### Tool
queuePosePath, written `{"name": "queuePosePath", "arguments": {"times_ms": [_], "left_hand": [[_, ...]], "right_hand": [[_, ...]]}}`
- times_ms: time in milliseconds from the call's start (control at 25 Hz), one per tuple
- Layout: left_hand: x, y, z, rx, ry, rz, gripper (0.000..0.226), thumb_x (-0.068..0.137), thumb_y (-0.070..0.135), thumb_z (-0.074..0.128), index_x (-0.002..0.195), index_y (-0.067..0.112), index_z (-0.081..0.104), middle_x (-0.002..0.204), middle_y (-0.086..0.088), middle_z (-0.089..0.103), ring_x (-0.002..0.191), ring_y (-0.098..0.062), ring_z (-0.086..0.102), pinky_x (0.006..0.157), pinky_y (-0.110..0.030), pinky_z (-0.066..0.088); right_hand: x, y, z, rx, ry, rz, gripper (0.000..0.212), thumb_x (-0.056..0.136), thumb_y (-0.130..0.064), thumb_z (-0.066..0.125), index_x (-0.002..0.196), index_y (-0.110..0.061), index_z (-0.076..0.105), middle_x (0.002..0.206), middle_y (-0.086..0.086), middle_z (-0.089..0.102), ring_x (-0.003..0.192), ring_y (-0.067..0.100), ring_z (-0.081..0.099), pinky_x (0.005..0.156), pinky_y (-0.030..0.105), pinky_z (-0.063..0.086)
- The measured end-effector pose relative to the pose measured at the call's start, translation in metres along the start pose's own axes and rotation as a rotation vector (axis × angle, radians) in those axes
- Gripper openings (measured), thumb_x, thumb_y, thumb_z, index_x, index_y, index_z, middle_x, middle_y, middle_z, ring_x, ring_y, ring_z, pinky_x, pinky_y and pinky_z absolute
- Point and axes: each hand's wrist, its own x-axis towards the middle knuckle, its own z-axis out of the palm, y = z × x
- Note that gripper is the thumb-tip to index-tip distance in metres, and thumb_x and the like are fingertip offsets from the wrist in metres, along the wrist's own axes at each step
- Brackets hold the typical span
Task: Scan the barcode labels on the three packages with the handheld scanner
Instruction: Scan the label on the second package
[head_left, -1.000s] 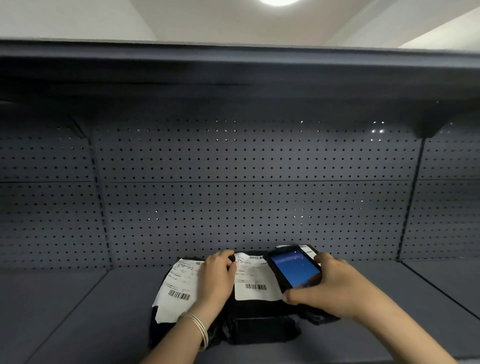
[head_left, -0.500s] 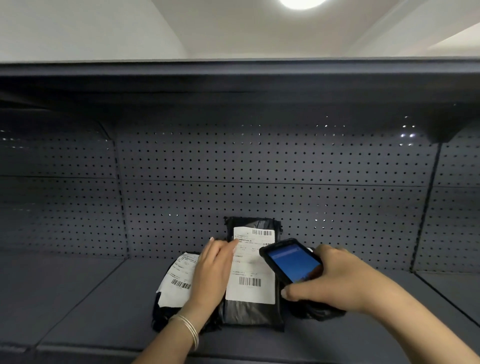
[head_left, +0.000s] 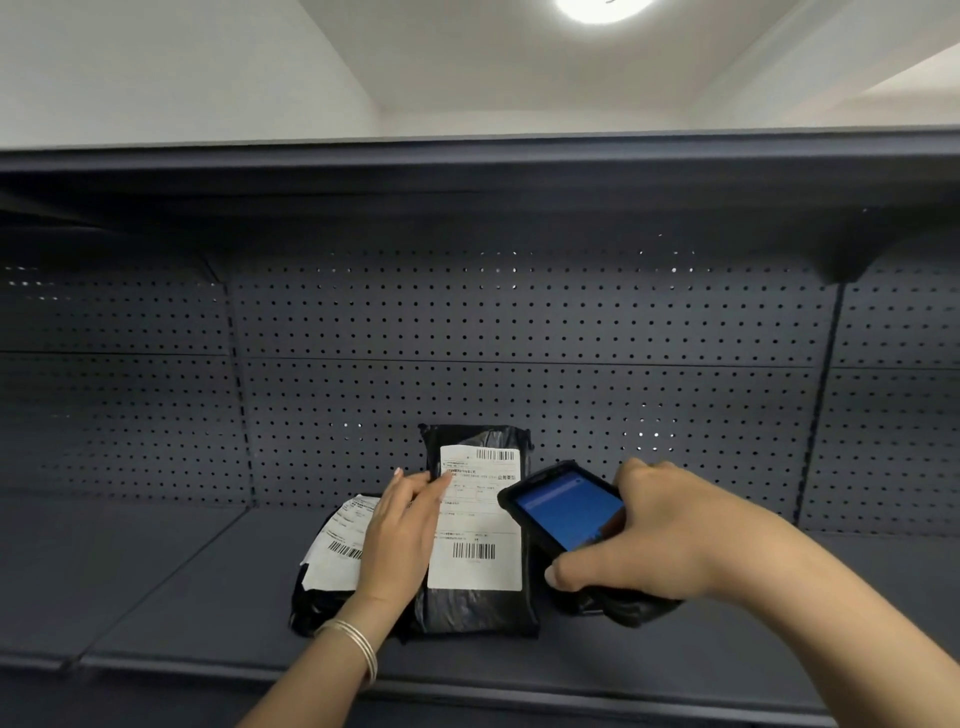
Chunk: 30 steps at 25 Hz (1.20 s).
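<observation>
Propping the middle black package (head_left: 475, 603) upright on the shelf (head_left: 156, 582) with flat, open fingers, the left hand (head_left: 400, 530) faces the right hand (head_left: 670, 535), curled around the handheld scanner (head_left: 563, 512) just beside its barcode label (head_left: 475, 519).

Black packages (head_left: 475, 608) with white barcoded labels (head_left: 475, 564), blue-screened scanner (head_left: 569, 512), dark grey dotted pegboard (head_left: 519, 322).

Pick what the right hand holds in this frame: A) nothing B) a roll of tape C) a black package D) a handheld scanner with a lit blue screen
D: the right hand grips the handheld scanner, its blue screen lit, beside the upright package's label.
</observation>
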Motion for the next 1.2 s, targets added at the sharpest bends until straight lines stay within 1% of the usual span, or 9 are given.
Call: {"name": "queuePosePath", "arguments": {"times_ms": [200,320,440,600,720,840,1000,1080,1200], "left_hand": [[0.003,0.005,-0.001,0.009,0.041,0.061,0.033,0.085,0.005,0.064,0.117,0.011,0.064,0.097,-0.006,0.061,0.099,-0.019,0.059,0.104,-0.048,0.044],[0.004,0.007,-0.003,-0.012,0.031,0.061,0.038,0.081,-0.001,0.069,0.116,0.011,0.065,0.097,-0.005,0.061,0.101,-0.017,0.056,0.099,-0.046,0.049],[0.006,0.011,-0.005,-0.064,0.000,0.050,0.037,0.082,-0.001,0.068,0.116,0.013,0.065,0.099,0.006,0.053,0.104,-0.013,0.053,0.078,-0.030,0.053],[0.012,0.012,-0.002,-0.170,-0.083,-0.050,0.030,0.089,0.007,0.061,0.117,0.016,0.065,0.095,0.016,0.048,0.085,-0.002,0.054,0.070,-0.008,0.045],[0.012,0.012,0.009,-0.178,-0.164,-0.139,0.025,0.093,0.012,0.056,0.116,0.012,0.066,0.088,0.012,0.047,0.080,0.005,0.053,0.063,-0.001,0.039],[0.019,0.003,0.026,-0.175,-0.252,-0.230,0.022,0.095,0.014,0.053,0.111,0.012,0.068,0.088,0.007,0.050,0.071,-0.003,0.056,0.060,-0.004,0.039],[0.029,-0.009,0.051,-0.111,-0.393,-0.310,0.021,0.094,0.011,0.051,0.101,0.010,0.071,0.094,-0.002,0.054,0.078,-0.017,0.061,0.066,-0.017,0.040],[0.032,-0.013,0.061,-0.098,-0.454,-0.328,0.020,0.094,0.011,0.051,0.097,0.011,0.071,0.096,-0.002,0.055,0.079,-0.018,0.061,0.068,-0.018,0.039],[0.040,-0.018,0.069,-0.112,-0.519,-0.311,0.021,0.094,0.015,0.052,0.103,0.014,0.071,0.099,0.000,0.055,0.081,-0.012,0.057,0.072,-0.016,0.037]], "right_hand": [[-0.003,0.000,-0.002,-0.027,-0.003,0.013,0.062,0.058,-0.068,0.077,0.087,-0.024,0.044,0.097,-0.008,0.048,0.077,0.008,0.057,0.065,0.029,0.050],[-0.004,0.001,-0.003,-0.012,-0.002,0.024,0.061,0.058,-0.068,0.077,0.087,-0.023,0.048,0.097,-0.007,0.053,0.080,0.010,0.060,0.070,0.031,0.052],[-0.003,0.001,-0.004,0.026,0.009,0.038,0.060,0.058,-0.065,0.079,0.090,-0.021,0.053,0.094,-0.006,0.060,0.085,0.012,0.065,0.076,0.031,0.055],[0.001,0.003,-0.002,0.058,0.010,0.045,0.059,0.055,-0.063,0.080,0.091,-0.022,0.055,0.094,-0.006,0.063,0.082,0.012,0.066,0.070,0.029,0.055],[0.006,0.005,0.001,0.096,0.003,0.058,0.058,0.054,-0.060,0.081,0.091,-0.022,0.056,0.092,-0.007,0.064,0.078,0.012,0.067,0.065,0.026,0.053],[0.013,0.006,0.004,0.094,-0.005,0.076,0.058,0.055,-0.061,0.081,0.091,-0.023,0.056,0.089,-0.009,0.062,0.070,0.008,0.061,0.060,0.023,0.048],[0.027,0.005,0.007,0.099,-0.008,0.087,0.058,0.056,-0.061,0.080,0.090,-0.024,0.053,0.092,-0.009,0.059,0.069,0.006,0.057,0.056,0.022,0.045],[0.038,0.002,0.010,0.121,-0.012,0.092,0.061,0.054,-0.062,0.080,0.092,-0.023,0.054,0.095,-0.008,0.060,0.071,0.007,0.059,0.059,0.023,0.047],[0.054,-0.004,0.015,0.149,-0.007,0.096,0.063,0.051,-0.062,0.080,0.094,-0.023,0.055,0.096,-0.007,0.062,0.071,0.008,0.060,0.059,0.022,0.048]]}}
